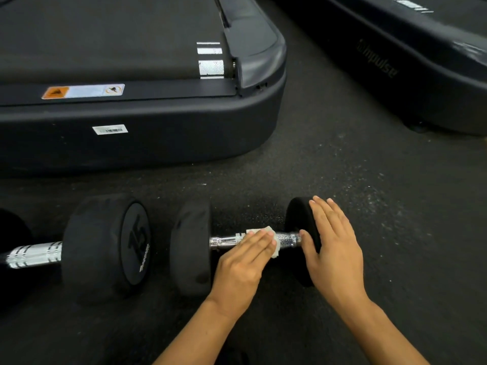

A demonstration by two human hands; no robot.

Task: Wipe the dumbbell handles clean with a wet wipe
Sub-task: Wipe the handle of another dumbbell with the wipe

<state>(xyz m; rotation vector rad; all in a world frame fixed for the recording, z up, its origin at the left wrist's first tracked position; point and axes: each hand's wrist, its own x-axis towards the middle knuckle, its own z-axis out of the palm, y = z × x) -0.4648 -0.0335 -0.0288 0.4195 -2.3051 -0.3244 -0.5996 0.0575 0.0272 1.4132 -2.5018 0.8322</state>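
Dumbbell handle (287, 239), wet wipe (272, 242) under left fingers (259, 239)

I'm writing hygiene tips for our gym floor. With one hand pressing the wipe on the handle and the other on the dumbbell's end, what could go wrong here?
1. The left hand presses the wipe with flat fingers, so it may clean only the top of the handle.
2. The right hand rests open on the end weight; the dumbbell could roll.
3. The second dumbbell lies close by, a pinch risk.

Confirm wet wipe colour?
White. The wet wipe shows clearly in the head view, under the left hand.
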